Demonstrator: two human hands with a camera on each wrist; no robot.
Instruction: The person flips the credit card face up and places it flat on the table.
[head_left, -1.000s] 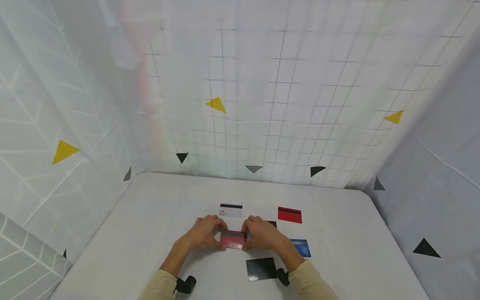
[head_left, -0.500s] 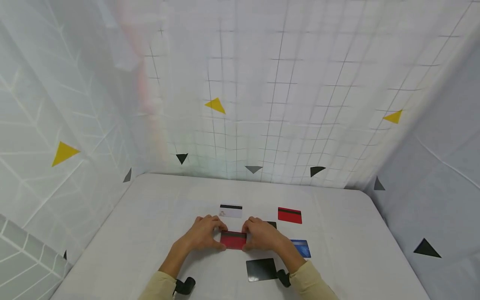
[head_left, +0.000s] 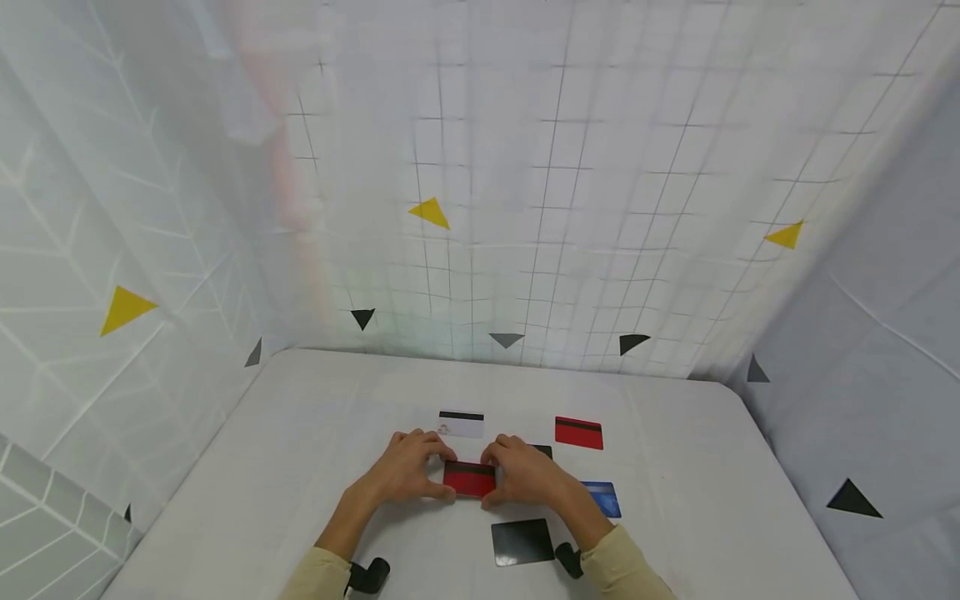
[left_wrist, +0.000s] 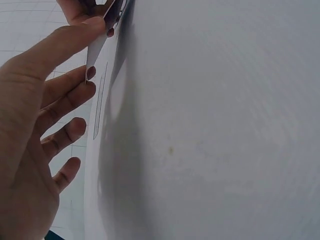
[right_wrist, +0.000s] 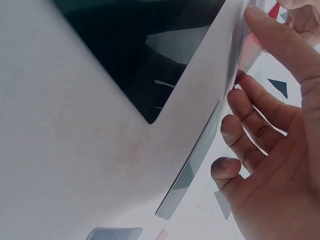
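Both hands hold a red card (head_left: 469, 481) with a dark stripe along its far edge, one hand at each short end. My left hand (head_left: 408, 467) pinches its left end; in the left wrist view the thumb lies against one side of the card (left_wrist: 96, 52) and fingertips meet its other edge. At the right end my right hand (head_left: 528, 473) pinches the card with thumb and fingers. In the right wrist view the other fingers of that hand (right_wrist: 275, 135) are loosely bent. The card is raised at a tilt close over the white table (head_left: 300, 467), and the fingertips cover its corners.
Behind the hands lie a white card (head_left: 461, 424) with a black stripe and another red card (head_left: 579, 432). A black card (head_left: 543, 450) is partly hidden by the right hand. A blue card (head_left: 602, 498) lies beside the right wrist, and a glossy dark card (head_left: 522, 542) nearer the front.
The held red card has lost its pale glare and looks darker, as if tilted differently. It has shifted very slightly right. Both hands keep their grip.
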